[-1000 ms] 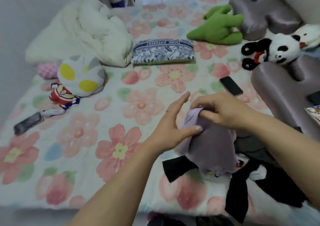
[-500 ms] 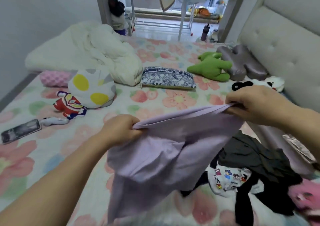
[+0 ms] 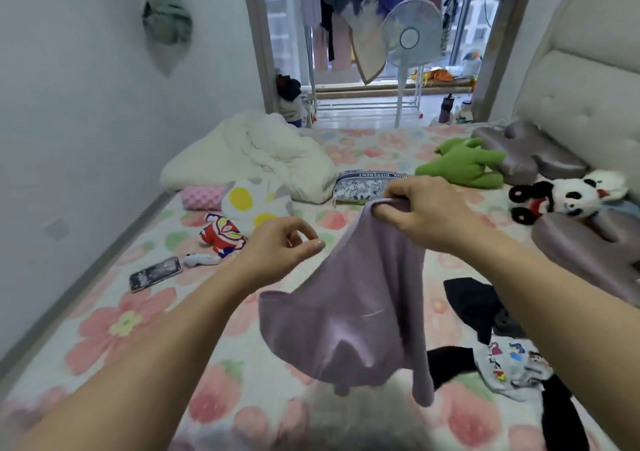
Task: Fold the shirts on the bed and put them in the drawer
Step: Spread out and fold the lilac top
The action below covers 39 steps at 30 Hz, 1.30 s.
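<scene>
- Floral-sheeted bed [image 3: 131, 315] spans the room, a phone [image 3: 156, 274] lying at its left.
- Your right hand [image 3: 426, 215] pinches the lilac shirt [image 3: 356, 312] by its edge, grip clamped, cloth hanging above the bed.
- Your left hand [image 3: 280, 243] hovers just beside it, grip apart, holding nothing.
- Dark shirts [image 3: 474, 305] lie heaped at right.

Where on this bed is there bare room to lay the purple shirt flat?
Bare floral sheet at near left, between the phone and the bed's near edge. Crowded: black clothes and printed garment on the right, duvet and hero toy farther back.
</scene>
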Available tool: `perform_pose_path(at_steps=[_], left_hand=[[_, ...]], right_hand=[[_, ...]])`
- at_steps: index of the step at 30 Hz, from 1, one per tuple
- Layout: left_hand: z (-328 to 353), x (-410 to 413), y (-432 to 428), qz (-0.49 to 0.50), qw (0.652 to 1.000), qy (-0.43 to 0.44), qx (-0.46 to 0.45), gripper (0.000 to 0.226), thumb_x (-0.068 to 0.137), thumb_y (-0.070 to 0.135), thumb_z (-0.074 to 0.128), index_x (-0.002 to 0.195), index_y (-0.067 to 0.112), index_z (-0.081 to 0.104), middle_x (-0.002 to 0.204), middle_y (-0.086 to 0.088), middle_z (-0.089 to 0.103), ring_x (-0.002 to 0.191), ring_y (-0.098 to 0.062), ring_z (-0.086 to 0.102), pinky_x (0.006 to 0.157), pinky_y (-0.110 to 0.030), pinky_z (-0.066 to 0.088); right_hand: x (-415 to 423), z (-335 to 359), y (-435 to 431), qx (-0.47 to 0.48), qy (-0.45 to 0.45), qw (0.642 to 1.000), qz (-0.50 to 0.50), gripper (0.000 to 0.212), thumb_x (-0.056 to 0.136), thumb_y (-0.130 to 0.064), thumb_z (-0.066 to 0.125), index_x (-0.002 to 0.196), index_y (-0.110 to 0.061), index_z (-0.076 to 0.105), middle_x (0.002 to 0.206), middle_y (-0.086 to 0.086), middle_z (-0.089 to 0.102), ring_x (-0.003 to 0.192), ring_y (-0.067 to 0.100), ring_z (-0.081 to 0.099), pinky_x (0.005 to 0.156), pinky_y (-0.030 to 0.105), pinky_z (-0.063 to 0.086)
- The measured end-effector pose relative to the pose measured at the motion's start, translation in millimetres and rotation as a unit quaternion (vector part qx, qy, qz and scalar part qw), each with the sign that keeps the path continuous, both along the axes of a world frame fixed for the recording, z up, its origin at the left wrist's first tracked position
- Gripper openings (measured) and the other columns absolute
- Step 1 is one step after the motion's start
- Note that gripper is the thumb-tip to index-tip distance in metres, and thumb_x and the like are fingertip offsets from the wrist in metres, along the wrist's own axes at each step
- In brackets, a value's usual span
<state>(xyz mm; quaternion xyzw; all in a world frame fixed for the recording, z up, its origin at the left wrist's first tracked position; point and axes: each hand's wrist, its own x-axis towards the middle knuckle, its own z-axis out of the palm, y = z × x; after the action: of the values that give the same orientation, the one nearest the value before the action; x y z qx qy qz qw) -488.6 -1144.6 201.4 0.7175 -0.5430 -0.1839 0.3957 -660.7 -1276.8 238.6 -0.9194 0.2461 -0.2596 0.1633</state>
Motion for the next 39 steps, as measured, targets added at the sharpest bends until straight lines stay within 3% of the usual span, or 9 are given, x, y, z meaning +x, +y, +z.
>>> perform_pose_path(at_steps=[4, 8, 15, 21, 26, 30, 34, 37, 39], left_hand=[[-0.3, -32.8, 15.3, -0.037, 0.988, 0.126, -0.076, 0.026, 0.079, 0.006, 0.069, 0.078, 0.031, 0.061, 0.064, 0.016, 0.060, 0.061, 0.003, 0.050, 0.060, -0.013, 0.041], [-10.3, 4.0, 38.1, 0.024, 0.965, 0.237, -0.110, 0.019, 0.077, 0.012, 0.068, 0.067, 0.014, 0.053, 0.060, 0.003, 0.046, 0.058, -0.008, 0.039, 0.053, -0.022, 0.030], [-10.4, 161.3, 99.8, -0.060, 0.995, 0.020, 0.075, 0.041, 0.069, 0.034, 0.072, 0.050, 0.020, 0.039, 0.050, 0.008, 0.031, 0.047, -0.003, 0.028, 0.048, -0.025, 0.020], [13.4, 278.4, 116.6, -0.014, 0.997, 0.035, 0.066, 0.044, 0.064, 0.036, 0.077, 0.068, -0.003, 0.058, 0.063, -0.004, 0.043, 0.062, -0.013, 0.037, 0.058, -0.027, 0.026], [30.3, 304.9, 95.5, -0.006, 0.996, 0.091, 0.024, 0.050, 0.076, 0.028, 0.075, 0.039, 0.022, 0.041, 0.042, 0.013, 0.026, 0.039, -0.004, 0.023, 0.037, -0.019, 0.015], [26.5, 282.2, 79.1, -0.052, 0.985, 0.162, 0.004, 0.047, 0.080, 0.029, 0.070, 0.044, 0.022, 0.042, 0.045, 0.014, 0.025, 0.042, -0.006, 0.020, 0.040, -0.019, 0.012], [18.5, 229.0, 50.9, 0.006, 0.981, 0.192, -0.038, 0.038, 0.088, 0.021, 0.061, 0.056, 0.020, 0.039, 0.049, 0.008, 0.029, 0.046, -0.007, 0.026, 0.041, -0.018, 0.017], [29.0, 197.5, 29.6, 0.038, 0.874, 0.484, -0.039, 0.029, 0.095, 0.031, 0.046, 0.077, 0.009, 0.054, 0.061, -0.005, 0.047, 0.064, -0.019, 0.044, 0.057, -0.027, 0.036], [31.6, 180.0, 20.4, -0.006, 0.828, 0.560, -0.010, 0.055, 0.096, 0.043, 0.033, 0.104, -0.005, 0.059, 0.089, -0.015, 0.062, 0.093, -0.028, 0.057, 0.085, -0.037, 0.047]], right_hand=[[36.7, -3.5, 45.9, 0.026, 0.022, 0.999, 0.027, 0.020, 0.080, -0.029, 0.063, 0.065, -0.024, 0.052, 0.062, -0.003, 0.048, 0.070, 0.018, 0.047, 0.060, 0.028, 0.030], [73.5, 1.2, 63.7, 0.026, 0.035, 0.999, 0.023, 0.028, 0.078, -0.032, 0.066, 0.062, -0.013, 0.055, 0.056, -0.001, 0.047, 0.062, 0.020, 0.047, 0.056, 0.032, 0.032], [161.7, 16.0, 81.4, -0.028, 0.217, 0.973, 0.069, 0.042, 0.076, -0.040, 0.070, 0.060, -0.008, 0.049, 0.053, 0.002, 0.039, 0.051, 0.014, 0.033, 0.047, 0.023, 0.024], [187.8, 10.3, 61.3, 0.013, 0.327, 0.945, 0.007, 0.040, 0.078, -0.022, 0.069, 0.054, -0.018, 0.038, 0.053, -0.003, 0.035, 0.051, 0.010, 0.031, 0.048, 0.024, 0.023], [194.3, 4.5, 44.2, 0.079, 0.182, 0.975, -0.095, 0.034, 0.076, -0.018, 0.071, 0.058, -0.019, 0.043, 0.058, -0.002, 0.045, 0.062, 0.021, 0.044, 0.058, 0.033, 0.032], [223.1, 2.8, 43.4, 0.096, 0.023, 0.990, -0.103, 0.024, 0.077, -0.010, 0.068, 0.064, -0.021, 0.051, 0.067, 0.003, 0.054, 0.064, 0.020, 0.048, 0.055, 0.025, 0.035], [240.3, -9.0, 53.3, 0.117, -0.083, 0.967, -0.212, 0.020, 0.083, -0.018, 0.064, 0.101, -0.015, 0.057, 0.105, 0.014, 0.050, 0.087, 0.023, 0.053, 0.078, 0.028, 0.040], [239.9, -13.2, 80.6, 0.388, -0.161, 0.897, -0.136, 0.024, 0.083, -0.033, 0.065, 0.095, -0.016, 0.053, 0.091, 0.009, 0.061, 0.069, 0.015, 0.060, 0.065, 0.027, 0.049], [233.8, -15.4, 97.5, 0.449, -0.126, 0.883, -0.050, 0.031, 0.076, -0.045, 0.067, 0.092, -0.022, 0.056, 0.086, -0.003, 0.065, 0.067, 0.001, 0.062, 0.061, 0.019, 0.048]])
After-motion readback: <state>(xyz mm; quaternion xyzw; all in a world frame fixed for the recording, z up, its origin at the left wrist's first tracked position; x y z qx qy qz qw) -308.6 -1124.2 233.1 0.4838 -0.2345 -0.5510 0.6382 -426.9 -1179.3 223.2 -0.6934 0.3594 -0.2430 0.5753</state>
